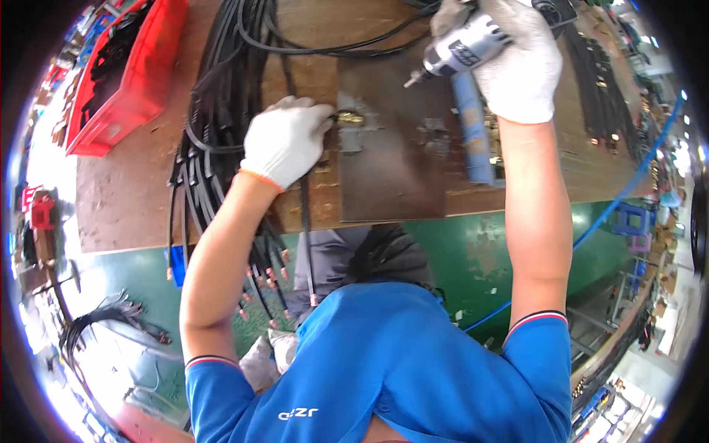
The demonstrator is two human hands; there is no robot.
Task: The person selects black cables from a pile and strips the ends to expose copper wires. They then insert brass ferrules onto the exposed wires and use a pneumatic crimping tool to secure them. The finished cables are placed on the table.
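Observation:
My left hand (286,142), in a white knitted glove, is closed at the left edge of a dark flat plate (395,170). Its thumb and forefinger pinch the dark end of a brass connector (350,117), which lies over a small grey block (351,140). My right hand (521,70), also gloved, grips a silver and black power screwdriver (469,48) at the upper right. The screwdriver's bit points down and left, apart from the connector. Part of the tool is hidden behind my fingers.
Black cables (221,96) lie bundled left of my left hand, their copper ends hanging past the wooden table (125,192). A red bin (136,96) holds dark parts. Right of the plate is a blue tray (473,129). More cables (602,88) lie far right, near a blue hose (628,188).

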